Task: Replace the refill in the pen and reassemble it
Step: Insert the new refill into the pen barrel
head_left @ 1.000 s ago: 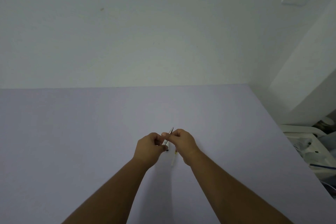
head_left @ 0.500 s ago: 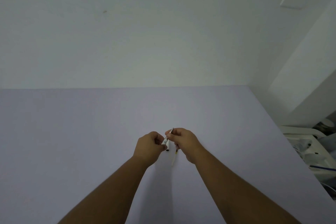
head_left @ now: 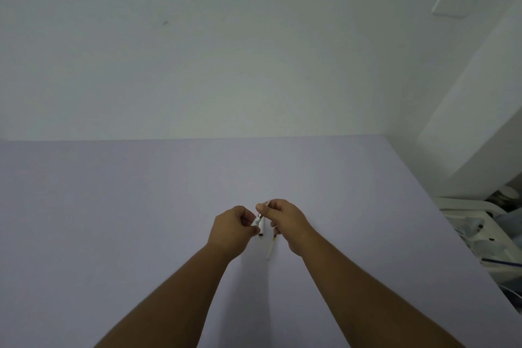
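Both hands meet over the lavender table (head_left: 141, 220). My left hand (head_left: 231, 227) grips the white pen barrel (head_left: 261, 227), whose dark open end points toward me. My right hand (head_left: 285, 220) pinches the pen's metal tip piece (head_left: 261, 213) at the barrel's far end, thumb and forefinger closed on it. A thin pale refill (head_left: 271, 247) lies on the table just below my right hand, partly hidden by it. Most of the barrel is covered by my fingers.
The white wall rises behind the table's far edge (head_left: 197, 139). Past the table's right edge stands a white plastic chair or rack (head_left: 469, 206) with clutter and a blue pen (head_left: 502, 262). A wall switch plate (head_left: 449, 3) sits at the upper right.
My hands stay together at the pen. The metal tip showing between my fingers has grown shorter, and my right hand's fingers have shifted slightly around it.
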`<state>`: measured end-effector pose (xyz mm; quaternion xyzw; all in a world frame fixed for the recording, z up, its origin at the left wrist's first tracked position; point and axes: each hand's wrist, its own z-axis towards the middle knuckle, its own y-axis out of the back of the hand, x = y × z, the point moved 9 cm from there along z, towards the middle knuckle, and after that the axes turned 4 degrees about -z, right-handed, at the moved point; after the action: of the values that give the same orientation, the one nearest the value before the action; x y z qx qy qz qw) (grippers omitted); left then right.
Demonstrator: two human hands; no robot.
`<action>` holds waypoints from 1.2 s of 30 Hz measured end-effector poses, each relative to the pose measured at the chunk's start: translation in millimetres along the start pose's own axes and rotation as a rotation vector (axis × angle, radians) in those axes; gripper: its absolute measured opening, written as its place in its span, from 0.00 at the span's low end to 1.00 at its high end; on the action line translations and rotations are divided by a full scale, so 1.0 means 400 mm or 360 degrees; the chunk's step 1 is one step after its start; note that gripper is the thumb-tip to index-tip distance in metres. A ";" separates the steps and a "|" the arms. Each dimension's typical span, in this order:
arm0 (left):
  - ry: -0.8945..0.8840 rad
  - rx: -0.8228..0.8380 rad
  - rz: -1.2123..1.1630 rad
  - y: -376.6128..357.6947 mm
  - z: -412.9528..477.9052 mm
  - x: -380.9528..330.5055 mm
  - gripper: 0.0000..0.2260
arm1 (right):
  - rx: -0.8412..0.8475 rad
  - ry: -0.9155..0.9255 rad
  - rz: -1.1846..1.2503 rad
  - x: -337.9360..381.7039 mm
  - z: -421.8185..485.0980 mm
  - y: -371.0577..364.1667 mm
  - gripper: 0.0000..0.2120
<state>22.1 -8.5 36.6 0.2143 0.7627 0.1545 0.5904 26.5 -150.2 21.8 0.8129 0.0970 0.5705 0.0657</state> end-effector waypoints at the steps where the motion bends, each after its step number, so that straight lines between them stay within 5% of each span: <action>1: 0.0005 -0.0008 -0.0016 0.003 0.001 -0.001 0.09 | 0.0035 0.0022 0.0067 0.004 -0.003 -0.005 0.03; 6: -0.0030 0.0014 0.0043 -0.009 -0.003 -0.010 0.10 | -0.0073 -0.0066 -0.0082 -0.010 -0.004 0.010 0.14; 11: -0.0022 0.0026 0.0040 -0.013 -0.004 -0.006 0.10 | 0.0049 -0.0028 0.0162 -0.007 -0.003 -0.001 0.04; 15: -0.0037 0.0028 0.0075 -0.013 -0.006 -0.010 0.09 | -0.0092 -0.0128 -0.0092 -0.016 0.000 0.007 0.18; 20: -0.0041 0.0008 0.0065 -0.003 -0.004 -0.009 0.09 | 0.0041 -0.0038 0.0172 -0.001 -0.001 -0.008 0.04; 25: -0.0050 0.0021 0.0089 -0.012 -0.005 -0.009 0.09 | -0.0096 -0.0088 -0.0148 -0.009 0.003 0.009 0.19; 29: -0.0042 0.0001 0.0063 -0.003 -0.001 -0.006 0.10 | 0.0076 -0.0034 0.0131 -0.010 -0.003 -0.010 0.04; 33: -0.0061 0.0000 0.0089 -0.008 -0.003 -0.008 0.08 | -0.0095 -0.0083 -0.0150 -0.015 0.004 0.005 0.17; 36: -0.0070 -0.0003 0.0085 -0.007 -0.004 -0.013 0.10 | 0.0003 -0.0086 -0.0006 -0.014 -0.001 -0.003 0.12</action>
<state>21.4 -13.6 39.9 0.2375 0.7433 0.1661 0.6029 24.3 -150.5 16.5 0.8280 0.0974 0.5480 0.0687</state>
